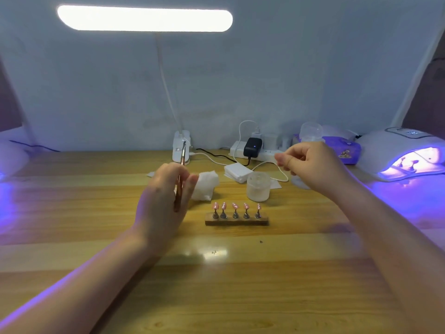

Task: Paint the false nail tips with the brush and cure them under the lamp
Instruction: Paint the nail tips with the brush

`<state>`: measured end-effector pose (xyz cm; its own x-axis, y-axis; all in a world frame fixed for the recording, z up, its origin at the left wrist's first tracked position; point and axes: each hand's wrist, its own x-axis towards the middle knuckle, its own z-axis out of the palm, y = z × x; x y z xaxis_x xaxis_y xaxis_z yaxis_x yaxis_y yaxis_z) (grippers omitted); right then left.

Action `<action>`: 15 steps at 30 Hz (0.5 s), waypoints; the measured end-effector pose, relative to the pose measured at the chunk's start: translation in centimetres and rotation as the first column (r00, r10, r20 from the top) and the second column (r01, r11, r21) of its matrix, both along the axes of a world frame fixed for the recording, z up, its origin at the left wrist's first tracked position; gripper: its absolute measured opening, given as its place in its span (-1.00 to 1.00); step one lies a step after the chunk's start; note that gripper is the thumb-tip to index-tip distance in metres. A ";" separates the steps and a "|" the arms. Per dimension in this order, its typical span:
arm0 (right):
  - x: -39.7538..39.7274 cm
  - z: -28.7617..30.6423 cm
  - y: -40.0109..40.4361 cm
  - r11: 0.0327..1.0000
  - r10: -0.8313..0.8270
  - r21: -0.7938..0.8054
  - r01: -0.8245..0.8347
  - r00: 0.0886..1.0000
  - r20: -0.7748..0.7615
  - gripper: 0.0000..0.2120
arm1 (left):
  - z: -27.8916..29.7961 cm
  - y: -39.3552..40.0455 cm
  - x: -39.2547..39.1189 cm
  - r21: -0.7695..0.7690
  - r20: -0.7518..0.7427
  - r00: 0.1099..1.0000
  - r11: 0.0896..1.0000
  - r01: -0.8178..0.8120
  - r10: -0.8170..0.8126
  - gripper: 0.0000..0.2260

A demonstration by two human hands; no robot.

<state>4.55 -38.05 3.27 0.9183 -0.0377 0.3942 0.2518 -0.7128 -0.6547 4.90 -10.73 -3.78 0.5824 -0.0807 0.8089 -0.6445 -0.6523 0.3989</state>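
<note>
Holding a brush (180,182) upright, the left hand (163,203) hovers above the wooden table (96,208), left of the nail stand. Fingers curl loosely around the copper-coloured handle; the brush's upper end rises past the fingertips toward the desk lamp's base (181,147).

Right hand (310,165) raised over the table to the right, thumb and forefinger pinched close together. Whether anything sits between them cannot be told; the fingertips are blurred.

Nail stand (237,221): a low wooden bar, centre of the table, between the two hands and nearer the person than the jar. Five false nail tips (236,206) stand in a row on small metal holders, all pinkish.

Frosted jar (258,186) just behind the stand, lid on. A crumpled white wad (204,186) lies beside the left hand's fingertips. Stack of white pads (237,172) behind the jar, with a white cable (277,167) looping past it.

Curing lamp (404,153) at the far right edge, lit violet inside; small holders show within its opening, details too faint to tell. Violet light spills across the table on the right and also along the left edge.

Power strip (255,153) with a black adapter (252,147) at the back wall. Purple box (344,150) next to the curing lamp. Desk lamp's light bar (144,18) glows white overhead.
</note>
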 end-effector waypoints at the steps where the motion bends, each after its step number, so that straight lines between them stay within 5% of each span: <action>1: 0.0 0.0 -0.1 1.000 0.003 -0.011 -0.003 1.000 -0.006 -0.78 | -0.2 -0.1 -0.4 -0.006 -0.010 1.000 1.000 0.028 -0.028 -0.86; 8: -0.2 -0.6 0.4 0.976 -0.028 -0.214 0.031 0.999 0.019 -0.67 | -1.4 -1.2 -1.6 0.039 -0.102 0.990 0.994 0.105 -0.100 -0.79; 15: -0.8 -0.5 1.2 0.985 0.016 -0.172 0.005 0.993 0.120 -0.58 | -1.3 -2.6 -2.6 0.079 -0.198 0.977 0.992 0.095 -0.078 -0.90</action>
